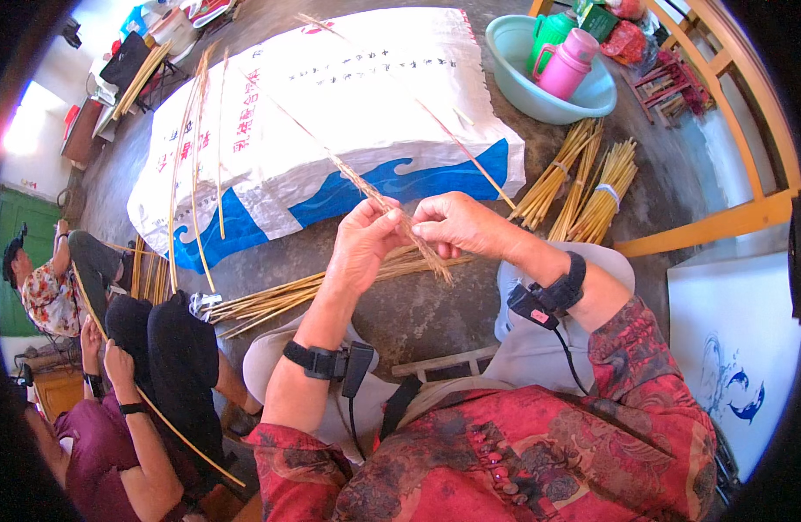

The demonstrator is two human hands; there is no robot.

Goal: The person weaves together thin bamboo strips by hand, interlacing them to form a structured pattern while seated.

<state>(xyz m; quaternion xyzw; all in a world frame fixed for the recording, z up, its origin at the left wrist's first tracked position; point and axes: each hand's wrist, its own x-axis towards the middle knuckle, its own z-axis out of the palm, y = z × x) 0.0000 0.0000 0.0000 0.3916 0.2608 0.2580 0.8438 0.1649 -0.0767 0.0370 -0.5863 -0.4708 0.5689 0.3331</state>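
Above my lap, my left hand point(362, 238) is closed with thumb and fingers round a dry straw stalk point(352, 176) that has a feathery seed head. The thin end slants away to the far left over a white woven sack. My right hand point(467, 224) pinches the same stalk close beside the left thumb, at the brushy head point(433, 257) pointing down toward me. A long bundle of straw stalks point(283, 296) lies on the floor beyond my knees, partly hidden by my left forearm.
The white sack point(366, 96) with a blue wave border lies flat ahead, loose stalks point(196, 174) across it. Tied straw bundles point(605, 196) are at the right, by a pale green basin point(540, 104) holding flasks. A wooden frame point(714, 224) stands right. Two people sit left, one bending a long stalk point(170, 422).
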